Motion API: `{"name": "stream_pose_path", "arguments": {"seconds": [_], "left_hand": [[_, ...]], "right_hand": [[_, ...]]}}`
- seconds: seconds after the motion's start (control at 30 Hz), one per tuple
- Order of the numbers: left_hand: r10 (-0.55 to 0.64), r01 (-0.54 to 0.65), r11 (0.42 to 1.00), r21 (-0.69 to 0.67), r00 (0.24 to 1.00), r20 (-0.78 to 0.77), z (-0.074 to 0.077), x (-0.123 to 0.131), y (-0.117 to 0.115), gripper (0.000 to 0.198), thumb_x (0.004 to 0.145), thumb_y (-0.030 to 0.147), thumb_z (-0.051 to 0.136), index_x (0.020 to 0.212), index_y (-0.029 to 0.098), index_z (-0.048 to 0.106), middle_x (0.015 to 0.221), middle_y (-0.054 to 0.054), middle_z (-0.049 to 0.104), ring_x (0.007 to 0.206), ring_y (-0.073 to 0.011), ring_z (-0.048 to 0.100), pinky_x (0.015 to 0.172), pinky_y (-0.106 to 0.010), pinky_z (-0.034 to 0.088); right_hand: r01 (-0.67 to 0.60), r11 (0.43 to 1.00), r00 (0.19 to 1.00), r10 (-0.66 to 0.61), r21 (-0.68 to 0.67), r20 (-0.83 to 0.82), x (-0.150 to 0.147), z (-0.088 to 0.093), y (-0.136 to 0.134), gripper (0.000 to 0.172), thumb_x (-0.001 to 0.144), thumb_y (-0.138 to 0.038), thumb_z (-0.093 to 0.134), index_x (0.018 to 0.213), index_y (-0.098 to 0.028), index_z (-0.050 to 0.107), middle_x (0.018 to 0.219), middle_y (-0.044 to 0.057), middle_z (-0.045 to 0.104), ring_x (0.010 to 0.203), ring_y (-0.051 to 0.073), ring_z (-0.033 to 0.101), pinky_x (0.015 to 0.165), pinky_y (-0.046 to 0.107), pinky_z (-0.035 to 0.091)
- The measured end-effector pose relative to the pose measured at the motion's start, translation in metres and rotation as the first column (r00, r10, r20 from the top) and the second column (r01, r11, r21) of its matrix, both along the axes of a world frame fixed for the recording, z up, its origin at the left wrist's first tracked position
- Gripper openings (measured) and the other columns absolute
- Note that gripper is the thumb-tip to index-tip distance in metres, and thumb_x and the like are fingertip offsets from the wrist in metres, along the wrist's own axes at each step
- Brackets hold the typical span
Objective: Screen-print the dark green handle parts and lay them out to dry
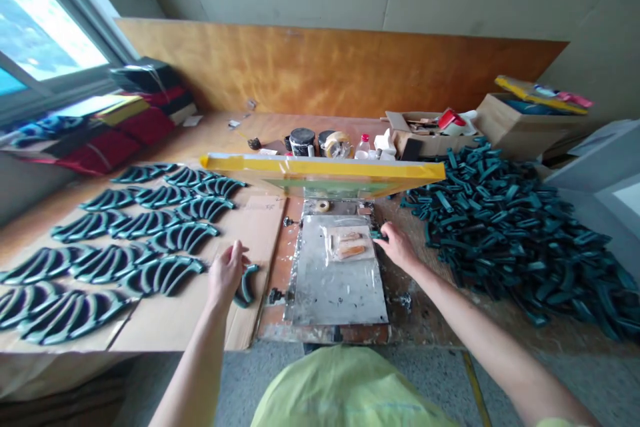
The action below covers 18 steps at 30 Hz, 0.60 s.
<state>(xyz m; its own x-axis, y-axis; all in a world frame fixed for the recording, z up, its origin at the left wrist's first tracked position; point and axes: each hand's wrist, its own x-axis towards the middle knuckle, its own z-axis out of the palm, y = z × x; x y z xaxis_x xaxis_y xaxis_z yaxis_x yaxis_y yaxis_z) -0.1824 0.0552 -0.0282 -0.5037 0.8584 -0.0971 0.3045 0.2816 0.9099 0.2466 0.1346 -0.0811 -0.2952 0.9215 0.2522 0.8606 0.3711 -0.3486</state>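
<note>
My left hand [226, 271] is curled round a curved dark teal plastic piece [247, 283] at the right edge of the cardboard sheet [175, 320]. My right hand [399, 247] pinches another teal piece [379, 235] at the right side of the grey metal printing plate [337, 287]. A clear film with orange marks [346, 244] is taped on that plate. Above its far end stands the raised yellow-taped screen frame [323, 170].
Rows of curved teal pieces [125, 240] lie on the cardboard at left. A big heap of teal pieces [505, 227] fills the right of the table. Ink pots, tape and bottles [330, 142] stand behind the frame, cardboard boxes [520, 123] at back right, folded cloth [125, 123] by the window.
</note>
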Motion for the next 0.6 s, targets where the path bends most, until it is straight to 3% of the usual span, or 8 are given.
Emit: {"name": "stream_pose_path", "arguments": {"seconds": [0.13, 0.27, 0.33, 0.4, 0.5, 0.6], "left_hand": [[-0.106, 0.050, 0.957, 0.286, 0.978, 0.181, 0.063, 0.041, 0.039, 0.041, 0.086, 0.056, 0.053, 0.084, 0.016, 0.063, 0.057, 0.002, 0.058, 0.048, -0.0094, 0.051, 0.048, -0.019, 0.042], [-0.212, 0.050, 0.853, 0.519, 0.943, 0.258, 0.112, 0.067, 0.063, 0.034, 0.087, 0.054, 0.055, 0.087, 0.020, 0.058, 0.058, 0.004, 0.059, 0.045, -0.0079, 0.049, 0.046, -0.018, 0.040], [-0.236, 0.049, 0.818, 0.573, 0.937, 0.257, 0.121, 0.071, 0.070, 0.032, 0.090, 0.052, 0.052, 0.082, 0.021, 0.055, 0.056, 0.004, 0.058, 0.044, -0.0080, 0.047, 0.045, -0.018, 0.039], [-0.229, 0.060, 0.820, 0.570, 0.946, 0.231, 0.123, 0.072, 0.074, 0.037, 0.092, 0.051, 0.048, 0.071, 0.020, 0.053, 0.053, 0.003, 0.055, 0.042, -0.0078, 0.045, 0.044, -0.019, 0.036], [-0.219, 0.099, 0.848, 0.520, 0.960, 0.175, 0.119, 0.070, 0.072, 0.046, 0.093, 0.051, 0.045, 0.061, 0.019, 0.052, 0.052, 0.001, 0.055, 0.043, -0.0076, 0.045, 0.045, -0.019, 0.036], [-0.224, 0.131, 0.881, 0.454, 0.962, 0.159, 0.111, 0.066, 0.051, 0.044, 0.091, 0.053, 0.046, 0.068, 0.018, 0.059, 0.058, 0.000, 0.059, 0.049, -0.0104, 0.049, 0.050, -0.022, 0.040]], "right_hand": [[-0.300, 0.952, 0.953, 0.302, 0.057, -0.030, -0.066, 0.000, -0.004, 0.008, 0.090, -0.013, 0.053, 0.090, -0.019, 0.058, 0.097, 0.008, 0.061, 0.094, 0.021, 0.054, 0.084, 0.033, 0.044], [-0.402, 0.916, 0.915, 0.402, -0.014, 0.042, -0.084, -0.005, -0.006, 0.023, 0.092, -0.009, 0.051, 0.109, -0.018, 0.063, 0.103, 0.008, 0.065, 0.101, 0.021, 0.054, 0.089, 0.035, 0.044], [-0.386, 0.922, 0.920, 0.387, -0.027, 0.068, -0.086, -0.008, -0.008, 0.027, 0.092, -0.012, 0.053, 0.115, -0.020, 0.064, 0.104, 0.008, 0.067, 0.102, 0.022, 0.054, 0.089, 0.036, 0.045], [-0.353, 0.935, 0.931, 0.354, -0.026, 0.094, -0.091, -0.009, -0.013, 0.030, 0.091, -0.014, 0.055, 0.118, -0.021, 0.065, 0.106, 0.009, 0.068, 0.105, 0.023, 0.055, 0.089, 0.038, 0.047], [-0.321, 0.946, 0.939, 0.324, -0.041, 0.115, -0.098, -0.006, -0.020, 0.036, 0.091, -0.014, 0.053, 0.126, -0.020, 0.063, 0.115, 0.012, 0.067, 0.109, 0.024, 0.055, 0.094, 0.041, 0.046], [-0.285, 0.954, 0.952, 0.293, -0.095, 0.091, -0.087, 0.005, -0.019, 0.040, 0.091, -0.017, 0.054, 0.130, -0.020, 0.061, 0.122, 0.011, 0.066, 0.113, 0.023, 0.056, 0.099, 0.040, 0.045]]}}
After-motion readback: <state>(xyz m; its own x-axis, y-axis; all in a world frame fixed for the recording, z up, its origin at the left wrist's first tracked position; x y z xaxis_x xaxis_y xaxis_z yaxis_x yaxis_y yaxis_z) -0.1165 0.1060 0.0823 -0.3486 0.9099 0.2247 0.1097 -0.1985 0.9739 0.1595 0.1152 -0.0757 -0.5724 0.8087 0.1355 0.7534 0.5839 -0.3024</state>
